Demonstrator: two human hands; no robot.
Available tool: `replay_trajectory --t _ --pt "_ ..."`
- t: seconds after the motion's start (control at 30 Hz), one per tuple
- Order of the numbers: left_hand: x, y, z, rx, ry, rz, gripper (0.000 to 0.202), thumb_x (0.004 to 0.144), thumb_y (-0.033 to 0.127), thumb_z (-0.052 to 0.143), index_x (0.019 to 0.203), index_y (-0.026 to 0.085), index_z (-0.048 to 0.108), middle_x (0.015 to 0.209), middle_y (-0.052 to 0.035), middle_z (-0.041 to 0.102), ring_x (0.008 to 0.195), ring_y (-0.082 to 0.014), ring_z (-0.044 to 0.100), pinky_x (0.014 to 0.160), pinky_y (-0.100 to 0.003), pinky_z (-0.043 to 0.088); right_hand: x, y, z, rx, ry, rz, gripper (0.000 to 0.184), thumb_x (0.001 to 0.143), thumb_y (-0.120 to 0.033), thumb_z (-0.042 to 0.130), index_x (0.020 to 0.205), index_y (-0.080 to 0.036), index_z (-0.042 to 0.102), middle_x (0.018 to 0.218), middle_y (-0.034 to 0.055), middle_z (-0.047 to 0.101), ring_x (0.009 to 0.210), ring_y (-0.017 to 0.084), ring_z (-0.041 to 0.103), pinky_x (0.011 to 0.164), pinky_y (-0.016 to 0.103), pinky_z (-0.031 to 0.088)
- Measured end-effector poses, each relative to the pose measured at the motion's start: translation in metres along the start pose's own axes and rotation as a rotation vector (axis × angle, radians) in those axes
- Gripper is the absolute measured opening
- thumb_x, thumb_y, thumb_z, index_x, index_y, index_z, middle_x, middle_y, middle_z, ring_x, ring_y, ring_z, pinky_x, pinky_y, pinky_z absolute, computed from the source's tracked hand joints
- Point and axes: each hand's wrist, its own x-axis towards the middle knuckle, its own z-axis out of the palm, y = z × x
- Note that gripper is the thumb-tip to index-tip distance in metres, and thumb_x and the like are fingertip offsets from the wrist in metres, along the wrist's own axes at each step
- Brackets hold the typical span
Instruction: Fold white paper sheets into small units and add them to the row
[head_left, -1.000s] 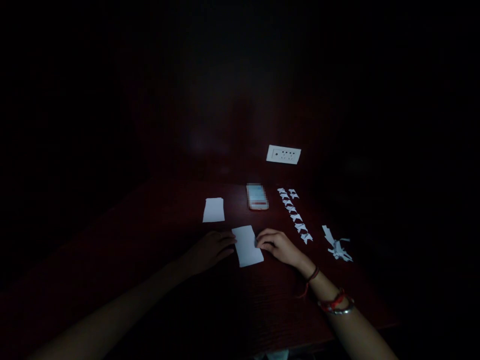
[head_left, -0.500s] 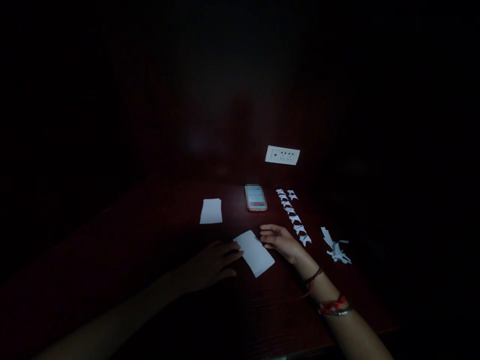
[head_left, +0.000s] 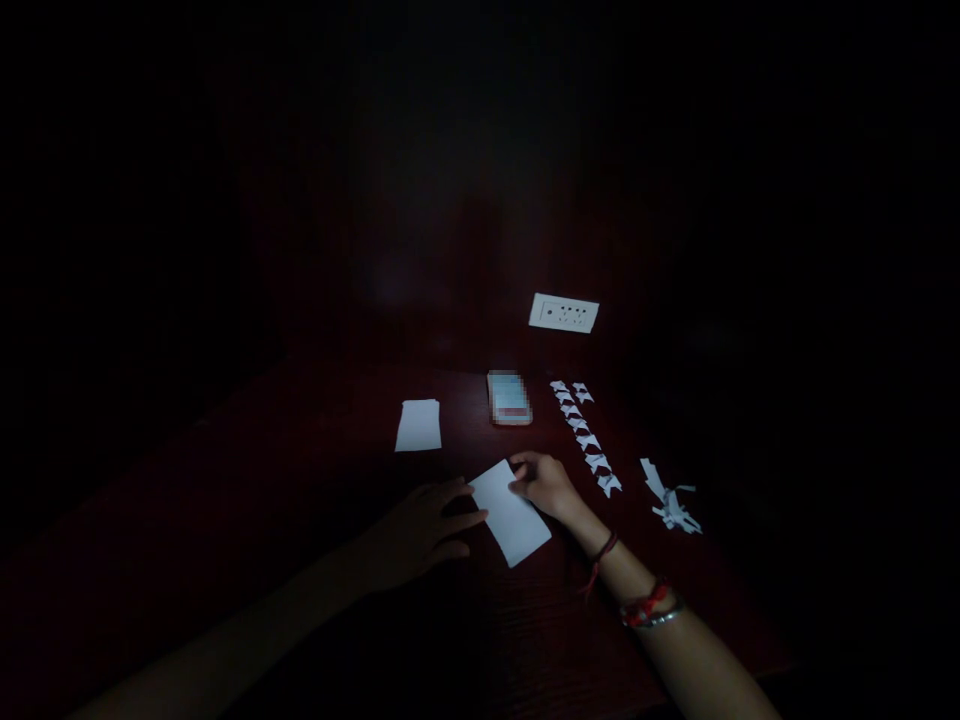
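Note:
A blank white sheet of paper (head_left: 511, 518) lies at an angle on the dark red table, between my two hands. My left hand (head_left: 431, 525) is in shadow with its fingers spread, the fingertips at the sheet's left edge. At the upper right edge, my right hand (head_left: 546, 485) pinches the sheet between thumb and fingers; red cords and a metal bangle circle that wrist and forearm. Beyond my left hand rests a stack of white paper (head_left: 418, 426).
A phone (head_left: 510, 398) with a lit, blurred screen lies farther back. To its right runs a row of small folded paper pieces (head_left: 583, 435). A heap of paper strips (head_left: 673, 507) sits at the right. A white socket plate (head_left: 564, 313) is on the wall behind.
My right hand has moved left onto the sheet's edge and closed on it. My left hand's fingers have spread slightly. The sheet has barely shifted.

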Motion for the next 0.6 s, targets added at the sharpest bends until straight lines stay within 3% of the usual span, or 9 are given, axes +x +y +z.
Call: replay_trajectory --t 0.1,0.2,0.3,0.6 --pt "-0.001 -0.001 0.002 0.003 0.03 -0.002 0.039 0.082 0.04 0.04 0.12 0.031 0.036 0.126 -0.005 0.035 0.115 -0.0243 0.029 0.089 -0.041 0.029 -0.004 -0.005 -0.002 -0.104 -0.017 -0.118 0.028 0.058 -0.009 0.058 0.084 -0.016 0.061 0.066 -0.0017 0.057 0.059 0.01 0.05 0.06 0.023 0.04" --pt "-0.001 -0.001 0.002 -0.005 0.04 -0.023 0.039 0.081 0.042 0.04 0.119 0.032 0.036 0.123 -0.0033 0.039 0.114 -0.0244 0.032 0.088 -0.042 0.031 -0.011 -0.01 -0.006 -0.282 -0.064 -0.39 0.019 0.066 -0.007 0.051 0.079 -0.016 0.062 0.074 0.0008 0.059 0.068 0.011 0.052 0.065 0.023 0.041" --pt "-0.001 0.001 0.001 0.012 0.041 -0.052 0.04 0.082 0.04 0.039 0.12 0.029 0.036 0.122 -0.0037 0.041 0.114 -0.0242 0.032 0.089 -0.042 0.031 -0.016 -0.012 -0.007 -0.411 -0.137 -0.595 0.024 0.073 -0.006 0.045 0.087 -0.017 0.061 0.084 0.0027 0.06 0.079 0.011 0.053 0.073 0.023 0.039" --pt "0.0 -0.001 0.006 0.039 0.08 -0.039 0.036 0.082 0.038 0.041 0.115 0.023 0.042 0.117 -0.0071 0.045 0.11 -0.0242 0.037 0.087 -0.041 0.033 -0.031 -0.017 -0.007 -0.701 -0.232 -0.796 0.025 0.08 -0.016 0.043 0.101 -0.018 0.056 0.095 0.0057 0.059 0.09 0.014 0.051 0.079 0.029 0.038"
